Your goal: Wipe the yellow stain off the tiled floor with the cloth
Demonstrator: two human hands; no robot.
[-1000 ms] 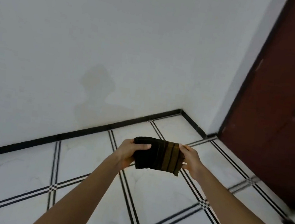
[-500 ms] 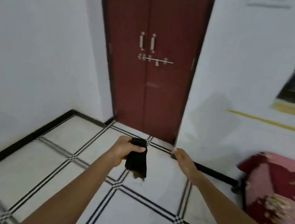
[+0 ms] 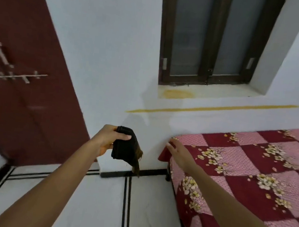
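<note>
My left hand (image 3: 108, 140) pinches the dark cloth (image 3: 125, 149), thumb on top, ready for wiping. At its three o'clock my right hand (image 3: 177, 149) reaches, fingers straight, empty. Tiled floor (image 3: 95, 210) at six o'clock: no yellow stain visible.

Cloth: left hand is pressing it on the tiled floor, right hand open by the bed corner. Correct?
Not quite. The head view shows the left hand gripping the cloth up in the air, one corner hanging above the tiled floor, not pressed on it. The right hand is open by the corner of the bed, as you said.
</note>
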